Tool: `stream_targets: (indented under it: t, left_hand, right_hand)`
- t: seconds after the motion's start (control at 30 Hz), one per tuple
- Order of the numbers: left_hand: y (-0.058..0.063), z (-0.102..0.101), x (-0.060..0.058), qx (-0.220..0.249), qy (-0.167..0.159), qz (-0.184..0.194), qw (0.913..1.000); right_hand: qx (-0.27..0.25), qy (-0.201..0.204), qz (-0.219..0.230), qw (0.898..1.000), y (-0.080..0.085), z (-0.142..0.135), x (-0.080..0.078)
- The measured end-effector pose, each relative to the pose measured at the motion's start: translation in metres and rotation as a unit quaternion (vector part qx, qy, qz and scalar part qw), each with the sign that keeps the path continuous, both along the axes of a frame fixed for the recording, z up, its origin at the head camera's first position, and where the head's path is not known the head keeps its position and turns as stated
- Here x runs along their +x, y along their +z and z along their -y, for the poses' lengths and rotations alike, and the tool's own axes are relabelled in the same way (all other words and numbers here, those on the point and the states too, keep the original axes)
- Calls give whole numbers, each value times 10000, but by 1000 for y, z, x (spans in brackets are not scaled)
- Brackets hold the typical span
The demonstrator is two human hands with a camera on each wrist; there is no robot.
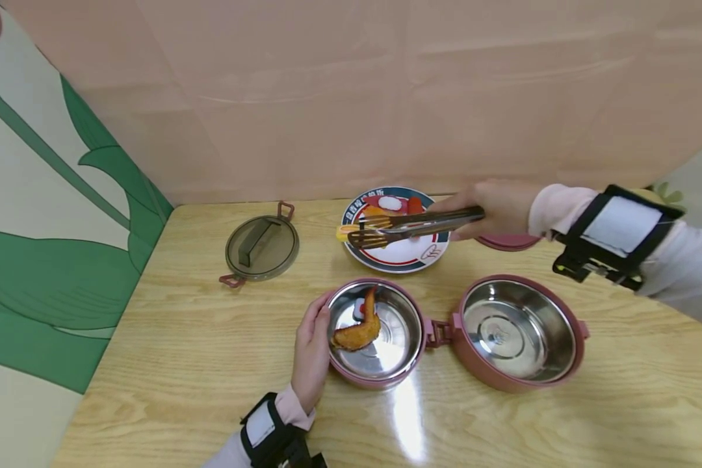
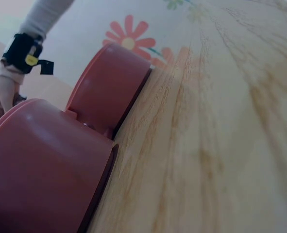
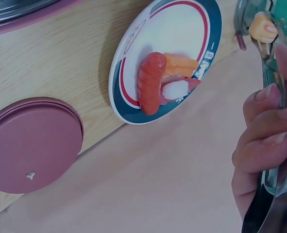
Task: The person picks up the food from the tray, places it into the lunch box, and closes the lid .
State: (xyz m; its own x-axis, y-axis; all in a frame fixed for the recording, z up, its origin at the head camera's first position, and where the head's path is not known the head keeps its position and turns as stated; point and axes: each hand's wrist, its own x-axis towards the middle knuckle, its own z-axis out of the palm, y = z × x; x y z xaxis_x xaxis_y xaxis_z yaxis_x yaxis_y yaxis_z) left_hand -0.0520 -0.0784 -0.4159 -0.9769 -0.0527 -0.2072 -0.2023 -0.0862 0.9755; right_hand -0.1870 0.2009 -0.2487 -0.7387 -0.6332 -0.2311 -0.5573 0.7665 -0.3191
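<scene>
My right hand (image 1: 497, 201) grips a pair of tongs (image 1: 427, 221) above the plate (image 1: 386, 265). Pinched in the tongs' tips is a small yellow-orange piece of food (image 3: 263, 29); its kind is unclear. A sausage (image 3: 151, 80), an orange piece (image 3: 179, 65) and a red-and-white piece (image 3: 177, 90) lie on the plate. My left hand (image 1: 311, 351) holds the left side of a pink steel-lined pot (image 1: 398, 351), its fingers partly hidden. Inside that pot lie a fried chicken wing (image 1: 359, 328) and a small white-and-red piece (image 1: 359, 309).
A second pink steel-lined pot (image 1: 517, 331) joins the first through a pink link (image 1: 439, 333). At the back left lies a dark see-through lid (image 1: 275, 250) with a handle. Round pink lids (image 3: 36, 145) lie right of the plate, partly behind my right hand. A fabric-like backdrop (image 1: 327, 97) rises behind the table.
</scene>
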Motion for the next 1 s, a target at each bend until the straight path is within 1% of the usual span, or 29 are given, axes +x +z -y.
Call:
stream_targets:
  t: [0.27, 0.37, 0.43, 0.67, 0.77, 0.9, 1.0]
  left_hand:
    - [1, -1, -1, -19, 13, -51, 10000]
    - [1, -1, -1, -6, 28, -59, 10000]
    - [0, 0, -1, -13, 35, -88, 10000]
    - [0, -1, 0, -106, 74, -219, 9997]
    - [0, -1, -1, -98, 65, -243, 9996]
    - [1, -1, -1, -39, 33, -65, 10000]
    - [1, 0, -1, -35, 14, 15, 10000]
  right_hand:
    - [-181, 709, -140, 9972, 1, -7, 4]
    - [-144, 911, -179, 9956, 0, -10, 6]
    - [-108, 976, -122, 9951, 0, -11, 7]
    - [-24, 944, 521, 9942, -1, -11, 12]
    - [94, 895, 707, 9934, -1, -10, 15]
    - [327, 803, 725, 9936, -2, -9, 20]
    - [443, 778, 606, 9941, -3, -7, 25]
